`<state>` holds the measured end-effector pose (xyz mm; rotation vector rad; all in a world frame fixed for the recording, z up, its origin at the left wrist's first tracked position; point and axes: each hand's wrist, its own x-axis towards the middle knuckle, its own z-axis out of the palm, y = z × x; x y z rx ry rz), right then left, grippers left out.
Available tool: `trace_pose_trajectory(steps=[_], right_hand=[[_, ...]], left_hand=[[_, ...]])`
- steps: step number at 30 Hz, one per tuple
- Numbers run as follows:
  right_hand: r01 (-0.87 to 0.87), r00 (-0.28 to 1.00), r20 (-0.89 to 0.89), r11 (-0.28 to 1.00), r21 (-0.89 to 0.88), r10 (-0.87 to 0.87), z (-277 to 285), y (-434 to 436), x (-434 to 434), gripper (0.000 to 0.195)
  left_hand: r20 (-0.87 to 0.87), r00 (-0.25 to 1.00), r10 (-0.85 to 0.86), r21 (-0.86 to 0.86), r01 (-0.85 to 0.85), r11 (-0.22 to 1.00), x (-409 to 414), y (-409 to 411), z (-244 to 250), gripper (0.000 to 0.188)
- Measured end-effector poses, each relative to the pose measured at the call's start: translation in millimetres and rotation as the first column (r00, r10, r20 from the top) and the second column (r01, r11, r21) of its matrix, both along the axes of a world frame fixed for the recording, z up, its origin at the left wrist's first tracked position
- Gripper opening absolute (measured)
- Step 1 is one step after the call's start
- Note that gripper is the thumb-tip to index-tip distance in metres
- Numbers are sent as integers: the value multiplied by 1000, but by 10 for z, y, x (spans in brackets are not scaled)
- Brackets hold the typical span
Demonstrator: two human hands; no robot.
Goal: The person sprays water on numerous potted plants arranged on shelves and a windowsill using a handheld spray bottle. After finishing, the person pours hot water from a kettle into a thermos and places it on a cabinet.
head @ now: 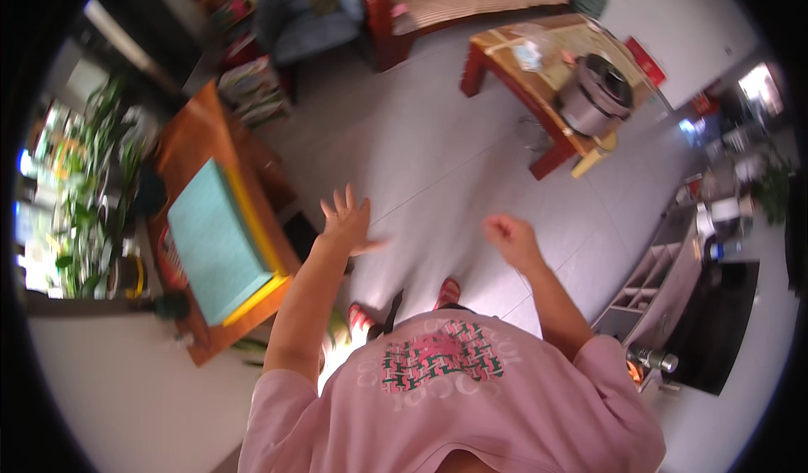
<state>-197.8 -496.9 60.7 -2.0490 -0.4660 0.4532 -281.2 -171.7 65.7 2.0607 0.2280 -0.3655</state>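
My left hand (347, 220) hovers above the tiled floor with its fingers apart and holds nothing. Closest to it is a wooden desk (205, 119), on which lies a large light-blue flat block (218, 246) with a yellow layer (252, 220) along its edge. My right hand (510, 239) is also in the air over the floor, its fingers curled in and somewhat blurred. I can see no object in it. Red sandals (449, 291) show on my feet below.
Ahead on the right stands a wooden table (505, 63) bearing an electric cooker (596, 94). A dark armchair (315, 34) and a wooden bench (480, 3) with a striped mat are farther off. Along the right wall run a low cabinet (682, 283) and a television (719, 328). Plants (95, 182) line the left window.
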Motion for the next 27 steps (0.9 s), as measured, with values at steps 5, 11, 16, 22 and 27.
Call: trace_pose_trajectory(steps=[5, 11, 16, 22, 27], right_hand=[[279, 956, -104, 960, 15, -276, -278, -1290, -148, 14], [388, 921, 50, 921, -45, -385, -13, -1922, 236, 15], [604, 786, 189, 796, -34, -588, -86, -2571, 655, 12], [732, 679, 373, 620, -281, -632, -115, -3275, 1053, 13], [884, 441, 311, 347, -313, -842, 227, -3500, 819, 21]], left_hand=[[-65, 983, 169, -729, -163, 665, 919, -829, 269, 47], [-89, 793, -603, 879, 347, 328, 1268, -952, -340, 38], [-278, 909, 310, -134, -357, 925, 1831, -1305, -662, 33], [-301, 951, -69, -84, 46, 995, 2706, -1781, -1432, 24], [-104, 680, -726, 24, 731, 682, 4247, -2769, -1735, 25]])
